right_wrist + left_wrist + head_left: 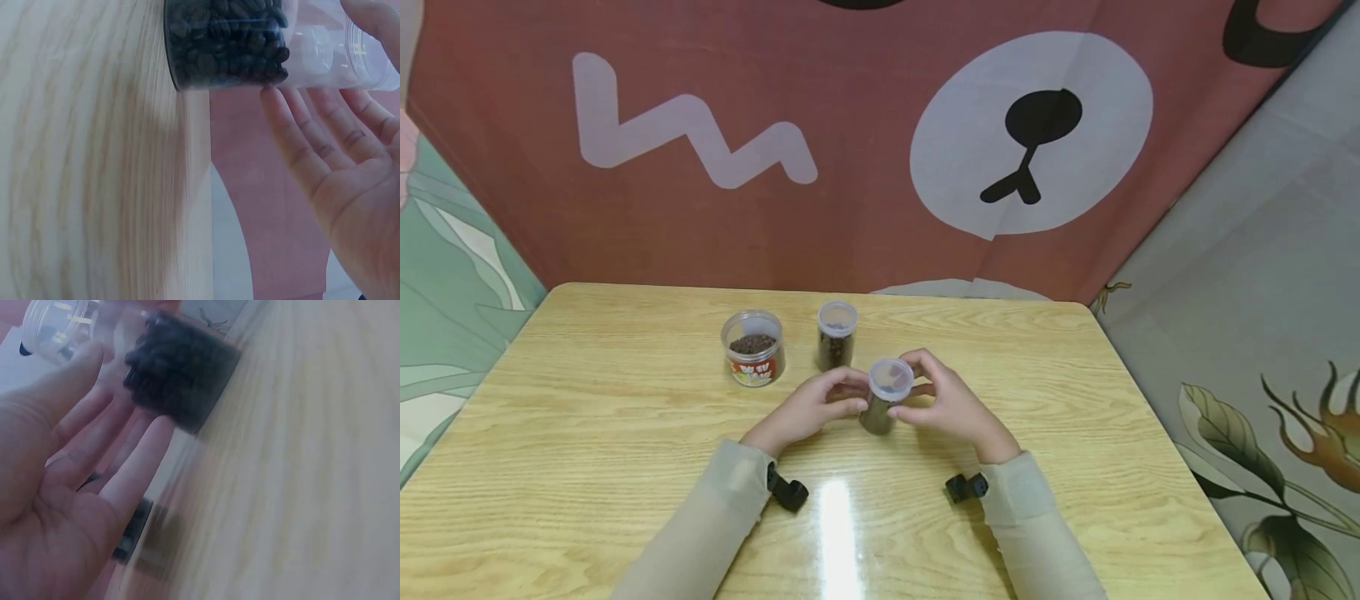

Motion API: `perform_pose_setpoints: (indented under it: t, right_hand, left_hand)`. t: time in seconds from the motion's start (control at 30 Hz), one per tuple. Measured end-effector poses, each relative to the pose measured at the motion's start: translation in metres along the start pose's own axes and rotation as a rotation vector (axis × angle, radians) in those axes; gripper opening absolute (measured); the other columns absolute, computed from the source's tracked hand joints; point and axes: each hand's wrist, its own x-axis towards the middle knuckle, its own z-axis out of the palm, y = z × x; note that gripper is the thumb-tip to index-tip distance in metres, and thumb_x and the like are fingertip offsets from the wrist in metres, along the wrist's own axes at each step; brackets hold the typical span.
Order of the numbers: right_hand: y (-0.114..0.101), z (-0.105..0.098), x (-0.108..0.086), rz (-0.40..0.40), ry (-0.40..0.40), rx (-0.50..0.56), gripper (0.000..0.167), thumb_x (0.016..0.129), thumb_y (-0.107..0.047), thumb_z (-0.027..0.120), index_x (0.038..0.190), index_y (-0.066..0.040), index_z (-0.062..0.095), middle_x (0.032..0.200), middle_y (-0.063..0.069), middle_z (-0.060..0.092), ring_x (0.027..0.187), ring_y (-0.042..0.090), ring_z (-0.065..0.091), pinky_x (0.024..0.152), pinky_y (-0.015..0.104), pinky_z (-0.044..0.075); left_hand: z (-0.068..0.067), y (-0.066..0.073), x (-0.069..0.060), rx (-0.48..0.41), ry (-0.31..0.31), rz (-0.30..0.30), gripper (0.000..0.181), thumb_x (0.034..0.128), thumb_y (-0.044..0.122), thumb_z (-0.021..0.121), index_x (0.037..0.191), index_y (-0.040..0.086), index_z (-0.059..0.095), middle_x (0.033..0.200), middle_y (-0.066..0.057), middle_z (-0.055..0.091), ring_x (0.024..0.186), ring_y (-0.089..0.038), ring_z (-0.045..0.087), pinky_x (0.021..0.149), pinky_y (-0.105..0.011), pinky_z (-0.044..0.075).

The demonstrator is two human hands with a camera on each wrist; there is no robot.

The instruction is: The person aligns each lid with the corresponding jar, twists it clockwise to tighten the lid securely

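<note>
A clear plastic jar [880,412] of dark coffee beans with a translucent lid [891,377] stands between both hands, near the middle of the table. From its left side my left hand [816,408] holds it, thumb in front and fingers behind. On the opposite side my right hand [951,404] grips it, the thumb near the lid. Roughly half the jar is filled with beans [225,47], as the right wrist view shows. The left wrist view is blurred, but the left thumb and fingers [140,462] appear around the jar [181,369].
Just behind the hands stands a second lidded jar [836,342] with dark contents. To its left is a wider clear tub [755,371] with a red label and brown granules inside. Patterned cloths [850,225] hang behind and beside the wooden table [625,400].
</note>
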Motion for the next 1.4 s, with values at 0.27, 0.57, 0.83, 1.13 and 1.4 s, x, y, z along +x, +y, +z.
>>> perform_pose_setpoints:
  t: [0.27, 0.57, 0.83, 1.13, 1.4]
  right_hand:
    - [0.001, -0.002, 0.001, -0.008, 0.079, -0.067, 0.058, 0.084, -0.003, 0.083, 0.132, -0.003, 0.049, 0.128, 0.012, 0.059, 0.113, 0.029, 0.060, 0.092, 0.043, 0.057]
    - [0.006, -0.002, 0.003, 0.043, 0.168, -0.089, 0.058, 0.084, -0.006, 0.084, 0.132, -0.004, 0.050, 0.127, 0.014, 0.058, 0.110, 0.031, 0.060, 0.093, 0.045, 0.057]
    - [0.010, -0.002, 0.004, 0.082, 0.192, -0.081, 0.060, 0.088, -0.011, 0.081, 0.136, -0.006, 0.047, 0.129, 0.014, 0.056, 0.112, 0.032, 0.058, 0.096, 0.049, 0.055]
    - [0.014, -0.003, 0.003, 0.109, 0.228, -0.095, 0.058, 0.094, -0.012, 0.074, 0.143, -0.006, 0.043, 0.136, 0.015, 0.052, 0.118, 0.036, 0.055, 0.094, 0.049, 0.056]
    - [0.018, -0.007, 0.003, 0.138, 0.225, -0.114, 0.059, 0.098, -0.021, 0.070, 0.147, -0.011, 0.040, 0.144, 0.013, 0.048, 0.124, 0.035, 0.053, 0.095, 0.054, 0.054]
  left_hand:
    - [0.015, 0.005, 0.006, 0.065, 0.145, 0.034, 0.035, 0.0989, 0.009, 0.066, 0.132, -0.001, 0.060, 0.131, -0.017, 0.064, 0.124, -0.033, 0.060, 0.106, -0.042, 0.048]
    - [0.029, 0.003, 0.014, 0.024, 0.282, 0.012, 0.031, 0.1006, 0.008, 0.064, 0.130, -0.001, 0.061, 0.129, -0.018, 0.064, 0.120, -0.032, 0.062, 0.097, -0.037, 0.054]
    - [0.037, 0.003, 0.020, 0.057, 0.379, 0.033, 0.027, 0.1002, 0.004, 0.062, 0.127, -0.002, 0.063, 0.127, -0.016, 0.066, 0.117, -0.030, 0.064, 0.102, -0.043, 0.051]
    - [0.044, 0.005, 0.030, 0.068, 0.413, 0.024, 0.028, 0.1017, 0.003, 0.059, 0.129, -0.005, 0.060, 0.131, -0.019, 0.062, 0.119, -0.033, 0.062, 0.103, -0.043, 0.051]
    - [0.048, 0.006, 0.037, 0.084, 0.421, -0.011, 0.031, 0.1035, 0.006, 0.057, 0.133, -0.001, 0.058, 0.135, -0.018, 0.059, 0.124, -0.031, 0.059, 0.105, -0.041, 0.049]
